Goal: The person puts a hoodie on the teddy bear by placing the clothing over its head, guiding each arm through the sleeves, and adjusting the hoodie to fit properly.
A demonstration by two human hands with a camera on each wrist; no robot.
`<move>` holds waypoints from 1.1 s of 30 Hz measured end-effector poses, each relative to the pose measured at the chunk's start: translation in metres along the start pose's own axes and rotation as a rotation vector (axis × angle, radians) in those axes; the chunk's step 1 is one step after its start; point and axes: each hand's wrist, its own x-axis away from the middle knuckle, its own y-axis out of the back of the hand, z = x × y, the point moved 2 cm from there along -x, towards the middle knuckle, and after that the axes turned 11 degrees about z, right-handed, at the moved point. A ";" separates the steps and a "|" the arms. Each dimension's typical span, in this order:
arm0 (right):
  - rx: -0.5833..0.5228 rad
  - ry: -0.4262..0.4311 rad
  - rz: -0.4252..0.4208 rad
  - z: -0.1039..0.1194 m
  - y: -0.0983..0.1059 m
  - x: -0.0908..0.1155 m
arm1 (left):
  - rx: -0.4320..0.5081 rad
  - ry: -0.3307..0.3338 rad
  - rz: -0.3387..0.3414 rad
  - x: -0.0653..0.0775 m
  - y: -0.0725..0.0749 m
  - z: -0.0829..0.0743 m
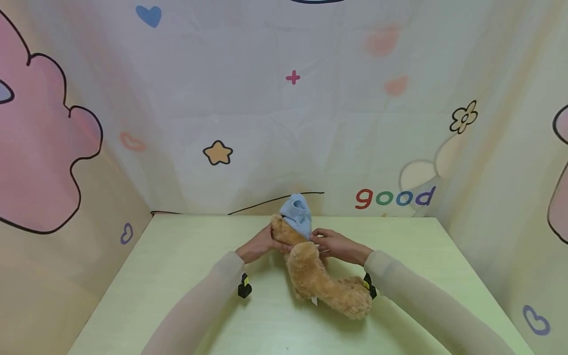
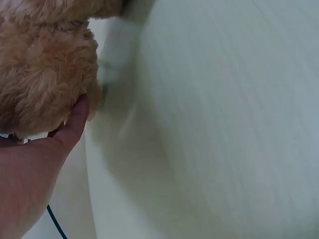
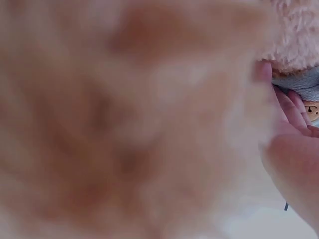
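Observation:
A tan plush toy [image 1: 306,271] lies on its side on the table, its legs toward the lower right. Light blue doll clothing [image 1: 296,212] is bunched over the far end, around its head. With thumb and fingers, my left hand [image 1: 266,244] grips the toy just below the cloth. In the left wrist view, the left thumb [image 2: 75,122] presses into the fur. My right hand [image 1: 339,246] pinches the lower edge of the clothing on the right side. Blurred fur fills most of the right wrist view, partly hiding the right fingers [image 3: 289,107].
The pale green table [image 1: 177,276] meets a printed cloth backdrop [image 1: 248,113] just behind the toy. Printed curtains [image 1: 57,276] stand on both sides. White tags [image 1: 314,301] stick out from the toy.

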 end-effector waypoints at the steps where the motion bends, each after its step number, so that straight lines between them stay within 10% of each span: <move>1: -0.003 -0.003 0.007 0.000 -0.001 0.000 | -0.008 -0.001 -0.001 0.000 0.000 -0.001; 11: -0.089 0.072 0.138 0.001 -0.010 0.004 | -0.034 -0.019 0.032 -0.004 0.003 -0.030; 15: 0.033 0.078 0.165 0.010 -0.013 0.010 | -0.123 0.030 0.042 -0.005 0.011 -0.046; 25: 0.349 0.092 -0.467 0.044 0.010 0.015 | -0.397 0.167 0.099 -0.006 0.015 -0.077; 33: 0.359 0.042 -0.171 0.075 0.011 0.016 | -0.599 0.175 0.168 -0.016 0.000 -0.097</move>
